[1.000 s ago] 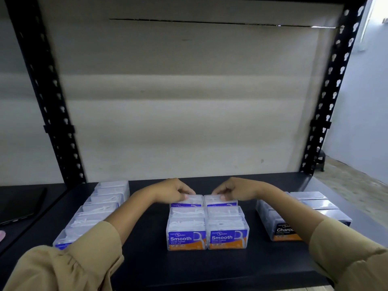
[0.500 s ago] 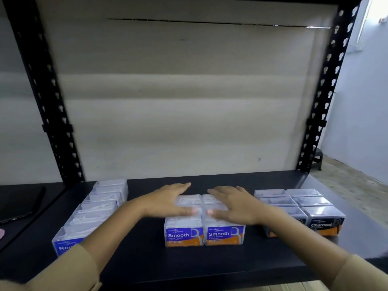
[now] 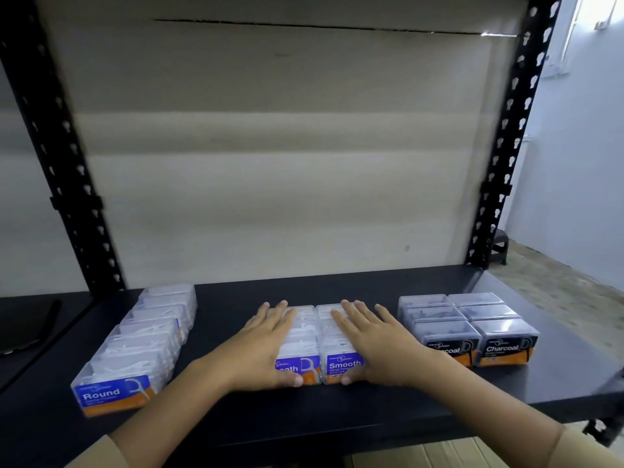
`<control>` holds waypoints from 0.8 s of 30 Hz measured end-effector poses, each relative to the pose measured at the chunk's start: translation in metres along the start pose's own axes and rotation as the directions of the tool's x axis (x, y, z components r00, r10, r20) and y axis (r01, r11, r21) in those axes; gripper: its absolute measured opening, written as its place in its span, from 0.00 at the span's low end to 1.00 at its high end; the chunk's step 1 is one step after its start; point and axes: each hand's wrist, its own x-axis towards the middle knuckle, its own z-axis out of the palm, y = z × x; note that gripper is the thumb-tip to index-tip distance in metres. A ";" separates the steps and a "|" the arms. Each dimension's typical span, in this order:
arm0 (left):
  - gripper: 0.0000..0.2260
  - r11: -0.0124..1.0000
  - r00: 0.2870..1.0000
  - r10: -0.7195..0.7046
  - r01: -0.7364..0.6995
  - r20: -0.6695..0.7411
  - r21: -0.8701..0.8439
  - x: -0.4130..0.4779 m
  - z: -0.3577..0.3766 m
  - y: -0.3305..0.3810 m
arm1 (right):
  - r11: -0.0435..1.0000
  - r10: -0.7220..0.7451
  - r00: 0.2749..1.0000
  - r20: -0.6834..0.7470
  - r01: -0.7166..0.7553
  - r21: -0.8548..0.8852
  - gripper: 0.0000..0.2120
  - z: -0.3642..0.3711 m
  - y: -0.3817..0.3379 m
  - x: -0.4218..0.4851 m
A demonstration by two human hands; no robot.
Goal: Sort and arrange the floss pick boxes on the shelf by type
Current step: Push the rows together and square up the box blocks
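In the head view, the left hand (image 3: 266, 346) and the right hand (image 3: 374, 346) lay flat, palms down, on top of the Smooth boxes (image 3: 342, 366). Their fingers were straight and slightly spread, and neither hand gripped anything. Each thumb reached down over the front labels of the nearest boxes. Under the hands, the Smooth boxes stood in two touching columns that ran away from the person on the black shelf (image 3: 337, 410).

Well left of the left hand, the Round boxes (image 3: 135, 352) formed a single slanted row front to back. To the right of the right hand, just beside its wrist, the Charcoal boxes (image 3: 503, 349) sat in two columns. Beyond the fingertips the shelf ran back to a pale back panel (image 3: 287, 163) between black perforated uprights (image 3: 503, 163). Tan sleeves (image 3: 594, 447) covered both forearms near the camera.
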 end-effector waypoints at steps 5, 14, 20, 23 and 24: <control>0.49 1.000 1.000 0.013 -0.013 -0.018 0.009 0.006 0.002 0.003 | 1.000 0.027 0.999 0.022 -0.027 -0.016 0.47 -0.002 0.004 -0.002; 0.48 0.995 0.999 0.024 -0.021 -0.024 0.094 0.010 0.001 0.005 | 0.998 0.055 0.998 0.036 -0.055 -0.021 0.47 -0.005 0.006 -0.004; 0.46 1.000 0.995 0.018 -0.016 -0.100 0.019 -0.005 -0.006 -0.001 | 0.996 0.044 0.999 -0.008 -0.043 0.084 0.55 -0.015 -0.003 -0.008; 0.38 1.000 0.977 0.004 -0.010 -0.214 -0.026 -0.026 -0.016 -0.018 | 0.989 -0.005 0.993 -0.118 0.023 0.145 0.52 -0.025 -0.022 -0.004; 0.35 0.999 0.967 -0.008 -0.002 -0.254 -0.039 -0.036 -0.020 -0.027 | 0.985 -0.023 0.990 -0.136 0.046 0.166 0.50 -0.028 -0.031 -0.002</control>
